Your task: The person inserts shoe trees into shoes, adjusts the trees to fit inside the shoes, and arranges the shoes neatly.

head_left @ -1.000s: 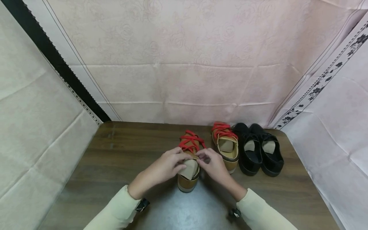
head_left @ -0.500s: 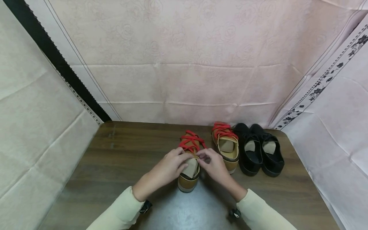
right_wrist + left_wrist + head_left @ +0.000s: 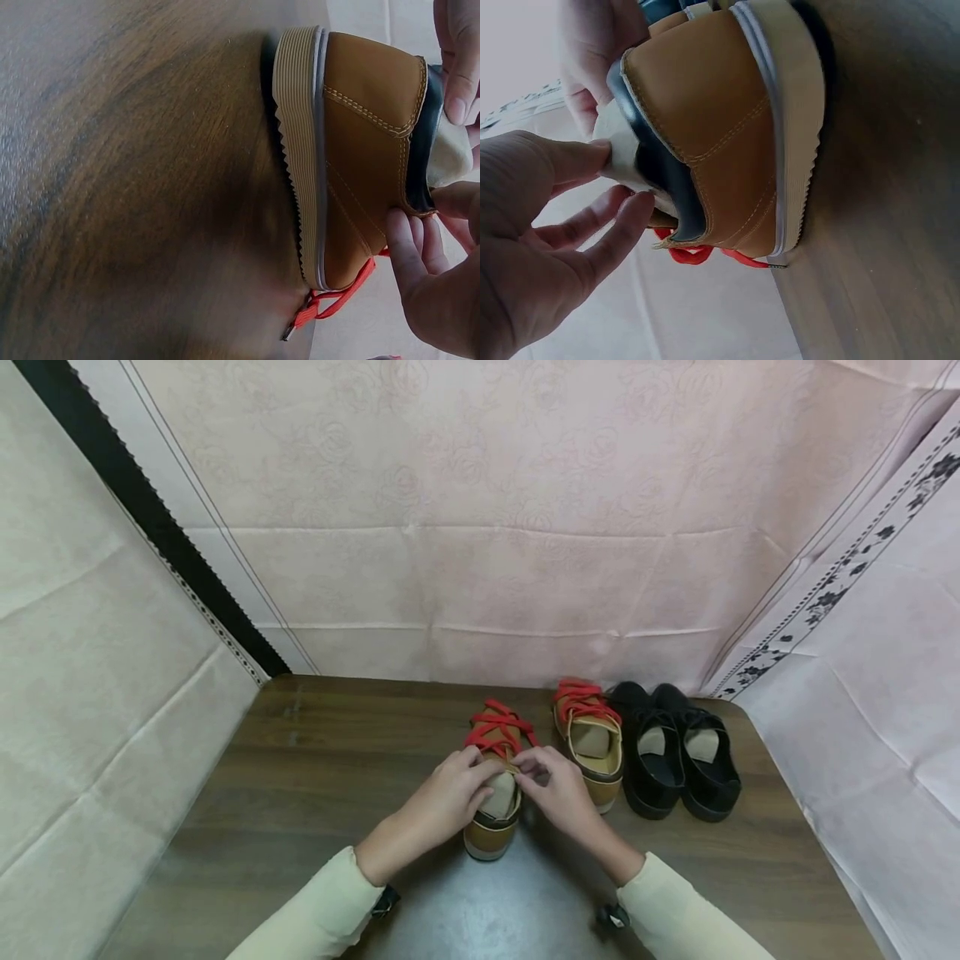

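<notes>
A tan shoe (image 3: 489, 841) with a dark collar and red laces (image 3: 498, 727) stands upright on the wooden table, toe pointing away from me. Its pale tongue (image 3: 501, 793) sticks up out of the opening. My left hand (image 3: 452, 787) pinches the tongue's edge; in the left wrist view the thumb lies on one face, the fingertips on the other. On the opposite side, my right hand (image 3: 446, 281) pinches the front edge of the shoe's opening between thumb and fingers. A loose lace end hangs down beside the sole in the right wrist view.
Close on the right stands the matching tan shoe (image 3: 603, 789) with red laces (image 3: 581, 700). Beside it is a pair of black shoes, one black shoe (image 3: 651, 793) and another black shoe (image 3: 712, 797). Pale patterned cloth (image 3: 480, 568) hangs behind the table (image 3: 337, 743).
My left hand and forearm have shifted slightly right and forward, and the tongue has moved with them, deeper toward the front of the opening. The right hand stays put.
</notes>
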`<state>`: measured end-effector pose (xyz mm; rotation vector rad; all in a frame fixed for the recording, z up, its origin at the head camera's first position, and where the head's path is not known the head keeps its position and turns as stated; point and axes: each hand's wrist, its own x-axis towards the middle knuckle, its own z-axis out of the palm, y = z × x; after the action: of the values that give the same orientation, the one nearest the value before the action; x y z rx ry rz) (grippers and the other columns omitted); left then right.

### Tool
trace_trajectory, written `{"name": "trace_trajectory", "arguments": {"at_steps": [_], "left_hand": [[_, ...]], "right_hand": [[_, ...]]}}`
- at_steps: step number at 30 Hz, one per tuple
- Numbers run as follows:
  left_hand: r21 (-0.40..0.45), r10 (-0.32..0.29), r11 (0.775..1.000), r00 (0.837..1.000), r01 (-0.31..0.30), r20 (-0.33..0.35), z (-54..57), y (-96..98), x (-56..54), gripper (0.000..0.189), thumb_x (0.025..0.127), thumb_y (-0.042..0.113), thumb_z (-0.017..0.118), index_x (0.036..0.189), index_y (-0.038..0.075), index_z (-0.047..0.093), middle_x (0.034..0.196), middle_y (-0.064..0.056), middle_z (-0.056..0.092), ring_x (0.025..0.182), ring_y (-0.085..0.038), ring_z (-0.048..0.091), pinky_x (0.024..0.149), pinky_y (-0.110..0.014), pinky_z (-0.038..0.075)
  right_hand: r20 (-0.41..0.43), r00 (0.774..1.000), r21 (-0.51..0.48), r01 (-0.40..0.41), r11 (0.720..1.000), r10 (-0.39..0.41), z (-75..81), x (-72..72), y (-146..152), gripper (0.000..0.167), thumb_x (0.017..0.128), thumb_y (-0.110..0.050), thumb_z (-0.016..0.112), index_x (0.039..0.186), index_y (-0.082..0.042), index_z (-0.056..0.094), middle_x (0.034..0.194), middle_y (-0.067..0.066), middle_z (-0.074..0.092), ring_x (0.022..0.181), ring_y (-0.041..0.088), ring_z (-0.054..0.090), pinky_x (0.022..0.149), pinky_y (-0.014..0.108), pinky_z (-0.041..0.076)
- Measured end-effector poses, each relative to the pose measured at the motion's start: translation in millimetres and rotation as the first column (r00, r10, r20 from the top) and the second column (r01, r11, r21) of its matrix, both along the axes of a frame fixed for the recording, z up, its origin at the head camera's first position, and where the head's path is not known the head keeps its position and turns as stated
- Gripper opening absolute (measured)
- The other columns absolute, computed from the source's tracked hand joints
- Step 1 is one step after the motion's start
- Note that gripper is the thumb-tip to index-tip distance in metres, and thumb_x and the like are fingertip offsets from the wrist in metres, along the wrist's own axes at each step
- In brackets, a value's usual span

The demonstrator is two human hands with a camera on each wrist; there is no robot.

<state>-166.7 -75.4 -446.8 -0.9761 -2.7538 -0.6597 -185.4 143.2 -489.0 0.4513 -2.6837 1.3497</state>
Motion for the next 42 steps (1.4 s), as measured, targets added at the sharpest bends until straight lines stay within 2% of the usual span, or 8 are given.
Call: {"name": "trace_trajectory", "arguments": {"at_steps": [5, 10, 21, 27, 33, 38, 42], "left_hand": [[-0.002, 0.005, 1.000, 1.000, -0.005, -0.018, -1.3, -0.2, 0.9, 0.031, 0.094, 0.016, 0.078, 0.124, 0.015, 0.072, 0.097, 0.000, 0.059, 0.084, -0.013, 0.054, 0.072, -0.027, 0.052], [0.004, 0.004, 1.000, 1.000, -0.004, 0.001, -0.4, 0.7, 0.0, 0.032, 0.094, 0.016, 0.077, 0.125, 0.015, 0.071, 0.097, 0.000, 0.059, 0.084, -0.012, 0.053, 0.070, -0.025, 0.051], [0.082, 0.001, 0.997, 1.000, -0.002, 0.012, -1.6, 0.1, 0.1, 0.030, 0.095, 0.009, 0.074, 0.125, 0.013, 0.071, 0.095, -0.001, 0.060, 0.078, -0.009, 0.053, 0.066, -0.021, 0.050], [0.108, 0.022, 0.994, 0.999, -0.024, 0.024, -5.6, -0.4, 0.0, 0.031, 0.095, 0.009, 0.075, 0.125, 0.015, 0.071, 0.099, -0.001, 0.061, 0.078, -0.009, 0.055, 0.065, -0.021, 0.051], [0.134, 0.027, 0.991, 1.000, -0.026, 0.000, -9.1, -0.6, -0.6, 0.031, 0.094, 0.009, 0.075, 0.124, 0.014, 0.071, 0.099, -0.003, 0.061, 0.078, -0.010, 0.056, 0.065, -0.022, 0.052], [0.140, 0.016, 0.990, 1.000, -0.015, -0.007, -4.9, -2.6, -3.3, 0.031, 0.092, 0.013, 0.079, 0.122, 0.011, 0.071, 0.102, -0.004, 0.062, 0.082, -0.011, 0.060, 0.068, -0.025, 0.056], [0.083, 0.003, 0.997, 1.000, -0.003, -0.007, 2.0, -3.9, -9.5, 0.033, 0.090, 0.020, 0.082, 0.120, 0.010, 0.072, 0.107, -0.004, 0.063, 0.094, -0.015, 0.059, 0.078, -0.030, 0.057]], "right_hand": [[0.003, 1.000, -0.004, -0.002, 1.000, 0.002, 0.0, -0.1, -1.0, 0.018, 0.092, -0.010, 0.079, 0.106, -0.020, 0.074, 0.096, -0.004, 0.066, 0.086, 0.009, 0.066, 0.079, 0.027, 0.059], [-0.006, 1.000, -0.009, 0.004, 1.000, -0.004, 0.2, -0.1, 0.1, 0.018, 0.092, -0.009, 0.079, 0.106, -0.019, 0.074, 0.095, -0.004, 0.066, 0.085, 0.009, 0.066, 0.078, 0.026, 0.058], [-0.002, 1.000, -0.009, 0.004, 1.000, -0.004, -1.4, -1.0, 0.6, 0.018, 0.092, -0.009, 0.079, 0.106, -0.020, 0.074, 0.095, -0.003, 0.066, 0.086, 0.009, 0.066, 0.079, 0.027, 0.059], [-0.008, 1.000, -0.003, 0.003, 1.000, -0.003, -2.8, -1.9, 1.1, 0.017, 0.092, -0.010, 0.078, 0.106, -0.019, 0.074, 0.094, -0.004, 0.066, 0.085, 0.009, 0.066, 0.079, 0.027, 0.059], [-0.004, 1.000, -0.006, 0.007, 1.000, -0.007, -2.0, -2.0, 1.7, 0.018, 0.092, -0.009, 0.078, 0.106, -0.018, 0.073, 0.095, -0.003, 0.066, 0.086, 0.010, 0.066, 0.080, 0.029, 0.059], [-0.003, 1.000, 0.001, 0.004, 1.000, -0.004, -0.8, -1.5, 1.5, 0.018, 0.092, -0.010, 0.078, 0.106, -0.019, 0.073, 0.095, -0.003, 0.067, 0.086, 0.010, 0.066, 0.080, 0.029, 0.059], [0.003, 1.000, 0.003, 0.000, 1.000, 0.000, 0.1, -1.1, 1.3, 0.018, 0.092, -0.010, 0.078, 0.107, -0.019, 0.073, 0.095, -0.003, 0.066, 0.086, 0.009, 0.066, 0.080, 0.029, 0.059]]}}
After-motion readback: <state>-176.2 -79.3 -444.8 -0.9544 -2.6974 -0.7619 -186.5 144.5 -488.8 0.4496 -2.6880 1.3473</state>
